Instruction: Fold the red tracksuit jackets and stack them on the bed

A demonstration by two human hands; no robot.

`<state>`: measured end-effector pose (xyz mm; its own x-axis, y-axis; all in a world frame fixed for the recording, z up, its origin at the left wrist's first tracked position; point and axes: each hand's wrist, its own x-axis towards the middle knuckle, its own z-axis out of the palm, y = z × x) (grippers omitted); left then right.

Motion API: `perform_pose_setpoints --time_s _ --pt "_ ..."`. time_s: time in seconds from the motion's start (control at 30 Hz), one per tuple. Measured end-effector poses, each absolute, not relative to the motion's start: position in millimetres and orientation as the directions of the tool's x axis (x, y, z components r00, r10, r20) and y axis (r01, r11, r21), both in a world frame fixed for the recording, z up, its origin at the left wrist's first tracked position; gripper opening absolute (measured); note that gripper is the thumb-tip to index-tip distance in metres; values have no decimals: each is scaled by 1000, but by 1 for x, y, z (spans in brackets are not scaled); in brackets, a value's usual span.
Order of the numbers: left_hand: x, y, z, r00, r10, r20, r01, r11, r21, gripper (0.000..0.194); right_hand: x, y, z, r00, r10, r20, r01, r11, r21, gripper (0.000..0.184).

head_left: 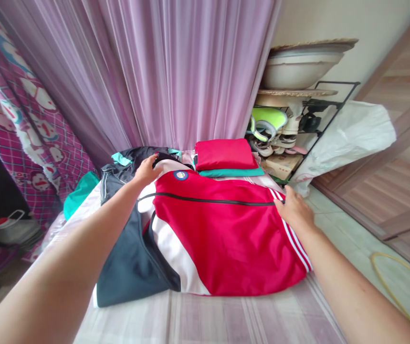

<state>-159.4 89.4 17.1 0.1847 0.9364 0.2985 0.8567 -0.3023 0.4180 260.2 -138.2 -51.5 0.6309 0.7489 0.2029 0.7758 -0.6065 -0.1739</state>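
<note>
A red, white and dark grey track jacket (pixel 222 229) lies spread sideways on a striped cloth surface (pixel 219 320). Its black zipper runs across the front, and a round blue badge sits on the chest. At the collar end, my left hand (pixel 147 170) is closed on the fabric, its fingertips partly hidden. My right hand (pixel 297 209) pinches the white-striped hem by the zipper's lower end. Beyond the jacket is a folded red garment (pixel 224 154) on top of a folded green one (pixel 231 172). Dark clothing (pixel 113 184) lies loosely at the left.
A lilac curtain (pixel 190 71) hangs behind. On the right stands a black rack (pixel 328 119) with shoes and a large white basin (pixel 301 69). A white plastic bag (pixel 351 138) hangs beside it. Green cloth (pixel 79 193) droops at the left edge.
</note>
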Motion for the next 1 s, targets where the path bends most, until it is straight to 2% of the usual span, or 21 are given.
perform_pose_setpoints --time_s 0.1,0.23,0.3,0.4,0.47,0.57,0.63,0.77,1.0 --pt "-176 62 -6 200 935 293 862 -310 401 68 251 -157 -62 507 815 279 861 -493 -125 51" --pt "-224 4 -37 53 957 287 902 -169 397 47 248 -193 -85 375 853 363 926 -365 -99 46" --pt "-245 -27 -48 109 962 252 916 -195 351 40 250 -211 -96 388 851 353 921 -373 -113 45" --pt "-261 -65 -62 325 940 103 900 -341 273 40 255 -233 -106 493 834 246 869 -463 -172 52" --pt "-260 -81 -67 392 919 33 892 -389 231 44 257 -241 -106 567 814 125 818 -540 -199 60" --pt "-248 -93 -66 354 935 -37 926 -345 155 51 253 -246 -99 615 788 -1 773 -603 -198 70" --pt "-236 -97 -61 291 954 -66 954 -284 96 46 246 -246 -92 627 778 -47 759 -624 -185 72" --pt "-214 -106 -51 234 971 -47 972 -235 -12 30 234 -243 -84 601 793 -104 775 -609 -166 62" --pt "-237 -134 -15 276 961 0 960 -276 -51 32 244 -245 -65 507 857 -95 845 -516 -140 45"
